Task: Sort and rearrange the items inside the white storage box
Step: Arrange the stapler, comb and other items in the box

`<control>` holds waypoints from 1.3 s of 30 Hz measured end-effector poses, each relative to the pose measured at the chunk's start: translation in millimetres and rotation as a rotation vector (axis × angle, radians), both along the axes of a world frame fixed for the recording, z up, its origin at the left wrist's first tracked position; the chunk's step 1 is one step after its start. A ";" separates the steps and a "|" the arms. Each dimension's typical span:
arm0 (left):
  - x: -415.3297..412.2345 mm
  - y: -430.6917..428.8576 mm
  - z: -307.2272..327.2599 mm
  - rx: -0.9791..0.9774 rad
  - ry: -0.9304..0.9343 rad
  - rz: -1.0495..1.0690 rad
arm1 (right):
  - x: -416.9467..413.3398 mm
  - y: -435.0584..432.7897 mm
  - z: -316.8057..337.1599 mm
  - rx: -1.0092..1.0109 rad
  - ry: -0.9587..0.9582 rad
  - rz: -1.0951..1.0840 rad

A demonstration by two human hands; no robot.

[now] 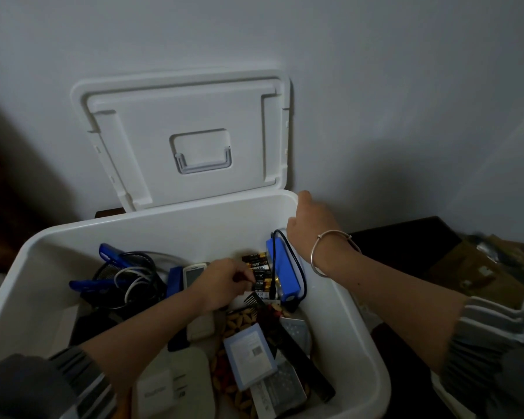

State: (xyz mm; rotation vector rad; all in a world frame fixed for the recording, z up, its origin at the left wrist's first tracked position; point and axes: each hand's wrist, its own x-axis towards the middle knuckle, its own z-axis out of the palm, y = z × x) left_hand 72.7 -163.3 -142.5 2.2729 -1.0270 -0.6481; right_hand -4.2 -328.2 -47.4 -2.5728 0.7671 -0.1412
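Note:
The white storage box (170, 219) stands open, its lid (188, 137) leaning against the wall behind. My left hand (224, 282) reaches into the box and pinches a battery from the row of black and gold batteries (259, 267). My right hand (310, 225) rests at the box's far right corner, just above a blue power bank (282, 267) with a black cable round it; what its fingers hold is hidden. A white remote (192, 275) lies left of my left hand, and a black comb (254, 299) just below it.
The box also holds blue clips and tangled cables (124, 273) at the left, a light blue card packet (250, 355), wooden beads (239, 322), white adapters (176, 385) and a metal grater (294, 328). A brown bag (478, 273) sits on the dark surface to the right.

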 end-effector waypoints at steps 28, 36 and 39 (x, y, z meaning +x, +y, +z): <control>1.4 -3.3 4.5 0.551 -0.265 -0.404 | 0.0 0.2 1.1 0.004 0.011 0.009; 9.3 5.8 5.4 0.373 -0.228 -0.306 | -0.1 -0.6 0.0 -0.002 0.003 0.014; 16.3 -0.9 16.8 0.211 -0.175 -0.171 | 0.5 -2.0 -1.7 -0.002 0.003 0.003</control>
